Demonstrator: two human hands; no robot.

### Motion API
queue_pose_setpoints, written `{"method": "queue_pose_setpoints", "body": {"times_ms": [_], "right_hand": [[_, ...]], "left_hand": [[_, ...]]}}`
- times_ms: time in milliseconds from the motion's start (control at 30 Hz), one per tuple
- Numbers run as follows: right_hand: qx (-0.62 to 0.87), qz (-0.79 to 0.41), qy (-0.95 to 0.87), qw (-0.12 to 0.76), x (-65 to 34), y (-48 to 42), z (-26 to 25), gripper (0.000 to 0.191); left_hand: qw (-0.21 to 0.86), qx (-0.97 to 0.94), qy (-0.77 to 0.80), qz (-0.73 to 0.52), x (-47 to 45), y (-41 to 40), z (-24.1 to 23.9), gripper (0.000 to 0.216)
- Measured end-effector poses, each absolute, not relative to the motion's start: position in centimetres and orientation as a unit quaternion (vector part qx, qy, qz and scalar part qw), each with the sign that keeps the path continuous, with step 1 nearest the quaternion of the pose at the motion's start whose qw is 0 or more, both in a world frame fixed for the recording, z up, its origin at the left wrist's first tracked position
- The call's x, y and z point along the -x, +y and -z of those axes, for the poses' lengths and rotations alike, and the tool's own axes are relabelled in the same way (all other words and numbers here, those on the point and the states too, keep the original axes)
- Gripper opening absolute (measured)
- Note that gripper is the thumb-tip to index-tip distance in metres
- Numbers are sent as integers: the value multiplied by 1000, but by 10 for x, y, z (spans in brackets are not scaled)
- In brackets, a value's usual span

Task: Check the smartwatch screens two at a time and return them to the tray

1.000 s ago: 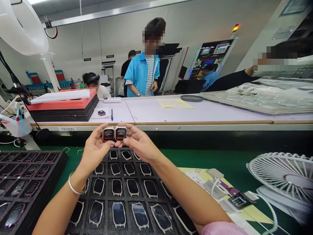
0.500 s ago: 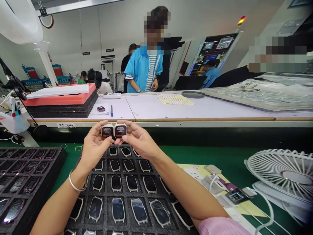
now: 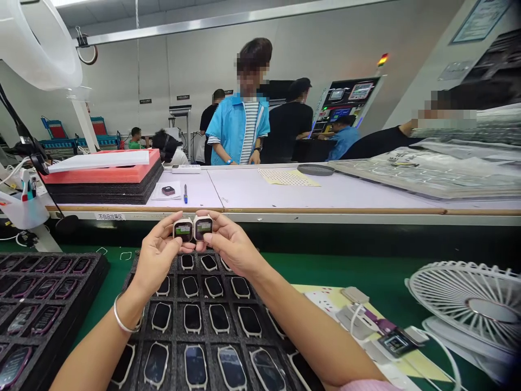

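Note:
My left hand point(image 3: 157, 255) pinches a small white-cased watch point(image 3: 183, 230) with its screen lit. My right hand point(image 3: 230, 244) grips a second, matching watch point(image 3: 202, 227) right beside the first, the two cases touching side by side. Both are held up over the far end of a black foam tray point(image 3: 177, 304) whose pockets hold several dark-screened watches. A silver bangle sits on my left wrist.
A second black tray point(image 3: 44, 293) of purple watches lies at the left. A white fan point(image 3: 468, 304) lies at the right, with chargers and cables point(image 3: 378, 326) on yellow paper. Beyond a white bench point(image 3: 325, 190), a person in a blue shirt point(image 3: 240, 127) stands among other workers.
The screens of both held watches have gone from dark with red and green marks to a light greenish display. My hands stay together in much the same place.

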State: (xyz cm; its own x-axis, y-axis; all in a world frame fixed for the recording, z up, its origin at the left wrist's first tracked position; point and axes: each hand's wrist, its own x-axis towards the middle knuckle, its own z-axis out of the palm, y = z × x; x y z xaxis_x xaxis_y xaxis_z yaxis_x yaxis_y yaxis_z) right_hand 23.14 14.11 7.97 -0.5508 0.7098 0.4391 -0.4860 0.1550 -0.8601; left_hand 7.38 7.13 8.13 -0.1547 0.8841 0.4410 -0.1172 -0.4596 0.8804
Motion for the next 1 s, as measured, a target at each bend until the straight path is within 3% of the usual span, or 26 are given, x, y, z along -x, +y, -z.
{"method": "queue_pose_setpoints", "body": {"times_ms": [233, 833, 1000], "right_hand": [[109, -639, -594, 477, -227, 142, -77, 30], [111, -624, -610, 476, -226, 144, -72, 35], [99, -667, -581, 456, -226, 150, -77, 29]], "left_hand": [[386, -514, 378, -666, -76, 70, -82, 43], [408, -494, 367, -674, -73, 73, -79, 44], [409, -499, 367, -670, -67, 77, -84, 45]]}}
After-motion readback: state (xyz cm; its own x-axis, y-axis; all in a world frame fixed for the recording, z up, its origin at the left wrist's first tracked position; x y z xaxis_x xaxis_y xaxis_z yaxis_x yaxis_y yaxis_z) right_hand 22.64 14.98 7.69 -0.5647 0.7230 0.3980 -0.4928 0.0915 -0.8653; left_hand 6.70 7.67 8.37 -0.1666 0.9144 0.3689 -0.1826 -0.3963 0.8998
